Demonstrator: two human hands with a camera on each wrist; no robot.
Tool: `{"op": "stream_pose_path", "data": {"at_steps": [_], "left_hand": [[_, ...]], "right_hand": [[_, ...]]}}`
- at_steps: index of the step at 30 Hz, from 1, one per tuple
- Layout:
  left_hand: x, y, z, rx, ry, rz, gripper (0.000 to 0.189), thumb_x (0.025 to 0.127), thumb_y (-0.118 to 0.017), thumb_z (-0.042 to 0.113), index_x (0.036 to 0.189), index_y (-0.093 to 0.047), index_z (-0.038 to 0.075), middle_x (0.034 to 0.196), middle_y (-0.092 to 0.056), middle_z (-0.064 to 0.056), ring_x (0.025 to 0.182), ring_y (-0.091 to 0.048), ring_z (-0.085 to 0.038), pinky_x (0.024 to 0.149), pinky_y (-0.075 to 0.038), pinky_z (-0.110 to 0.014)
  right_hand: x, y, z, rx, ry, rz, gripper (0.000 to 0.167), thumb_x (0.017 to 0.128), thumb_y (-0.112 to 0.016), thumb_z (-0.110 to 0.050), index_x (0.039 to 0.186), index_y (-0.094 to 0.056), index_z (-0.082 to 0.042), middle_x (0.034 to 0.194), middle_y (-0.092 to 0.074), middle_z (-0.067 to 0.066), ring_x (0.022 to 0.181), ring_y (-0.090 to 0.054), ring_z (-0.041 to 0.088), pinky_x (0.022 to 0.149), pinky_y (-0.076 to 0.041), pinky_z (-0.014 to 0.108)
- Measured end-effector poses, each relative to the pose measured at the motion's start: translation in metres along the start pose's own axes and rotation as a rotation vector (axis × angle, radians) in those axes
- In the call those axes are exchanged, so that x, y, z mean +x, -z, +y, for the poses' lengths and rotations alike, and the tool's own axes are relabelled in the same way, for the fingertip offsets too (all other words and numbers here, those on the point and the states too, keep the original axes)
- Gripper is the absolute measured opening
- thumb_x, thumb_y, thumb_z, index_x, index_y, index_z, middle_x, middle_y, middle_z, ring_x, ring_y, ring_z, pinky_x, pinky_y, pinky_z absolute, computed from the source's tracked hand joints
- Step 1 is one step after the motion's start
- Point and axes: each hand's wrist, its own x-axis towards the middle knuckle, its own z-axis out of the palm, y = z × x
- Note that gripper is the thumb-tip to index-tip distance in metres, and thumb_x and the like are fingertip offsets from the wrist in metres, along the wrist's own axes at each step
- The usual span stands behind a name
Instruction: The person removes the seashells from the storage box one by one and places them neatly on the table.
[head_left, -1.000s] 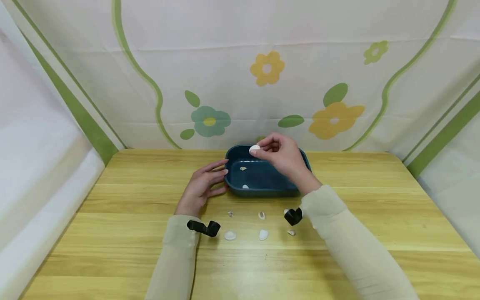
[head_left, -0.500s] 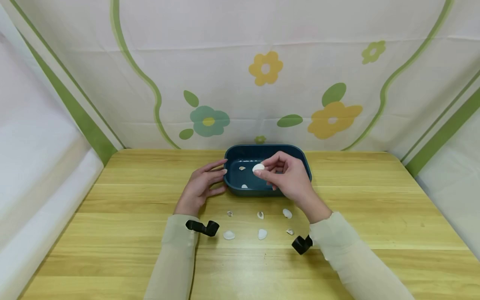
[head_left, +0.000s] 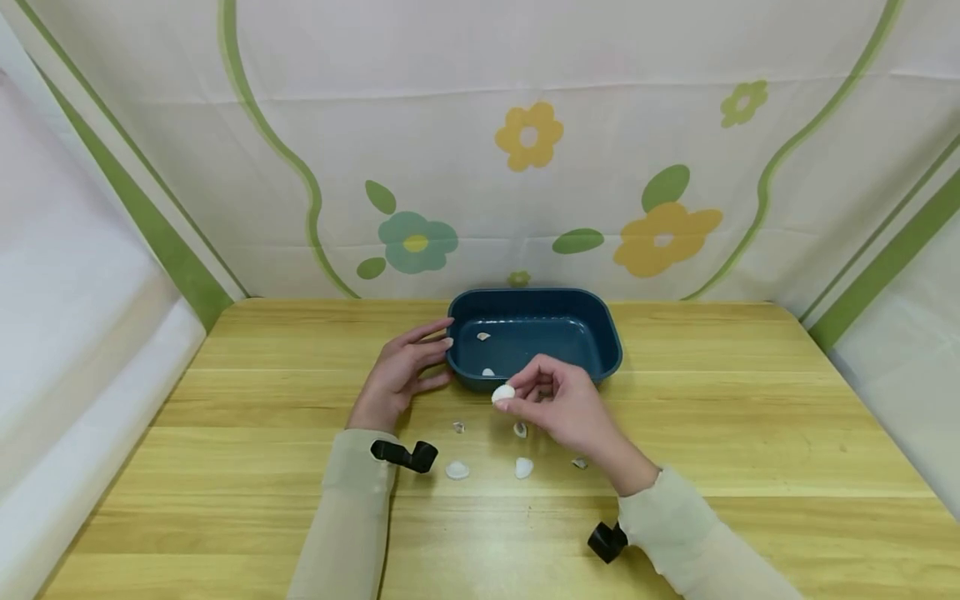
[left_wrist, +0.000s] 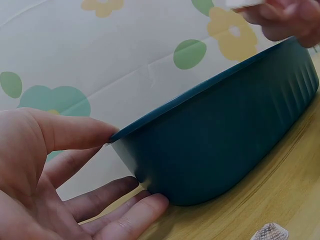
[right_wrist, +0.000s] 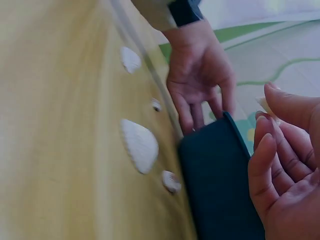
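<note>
My right hand [head_left: 573,412] pinches a white seashell [head_left: 503,394] between thumb and fingertips, over the near edge of a dark blue rectangular tub [head_left: 555,337]. Spread along the tub's left end is my left hand [head_left: 397,371]; in the left wrist view its thumb [left_wrist: 80,132] meets the rim while the other fingers touch the lower wall. Two small shells lie in the tub, one towards the left [head_left: 483,337] and another by the near wall [head_left: 488,372].
Several shells lie on the wooden table [head_left: 225,467] before the tub, among them a large white shell [head_left: 457,471], another white one [head_left: 524,467] and a small darker shell [head_left: 580,462]. A flowered curtain [head_left: 450,167] hangs behind the table.
My right hand has moved from above the tub's back towards me, over its near edge, still pinching the white seashell. It now covers a shell on the table. My left hand has stayed put.
</note>
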Motion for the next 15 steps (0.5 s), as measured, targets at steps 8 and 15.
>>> {"op": "stream_pose_path", "data": {"at_steps": [8, 15], "left_hand": [[-0.001, 0.000, -0.001, -0.008, -0.002, -0.001, 0.048, 0.104, -0.073, 0.019, 0.151, -0.065, 0.022, 0.151, -0.064, -0.011, 0.112, -0.072, -0.016, 0.083, -0.064, -0.032], [0.000, 0.001, -0.001, -0.008, -0.002, -0.009, 0.047, 0.104, -0.073, 0.021, 0.150, -0.066, 0.023, 0.153, -0.063, -0.010, 0.119, -0.069, -0.020, 0.085, -0.063, -0.033]], "right_hand": [[-0.016, -0.017, 0.003, -0.027, -0.030, -0.082, 0.024, 0.086, -0.093, -0.024, 0.099, -0.075, -0.018, 0.093, -0.073, 0.003, 0.078, -0.068, 0.021, 0.062, -0.054, 0.026], [-0.029, -0.034, 0.007, -0.034, 0.005, -0.213, 0.023, 0.085, -0.094, -0.022, 0.098, -0.076, -0.015, 0.088, -0.074, 0.001, 0.073, -0.068, 0.014, 0.061, -0.054, 0.024]]}}
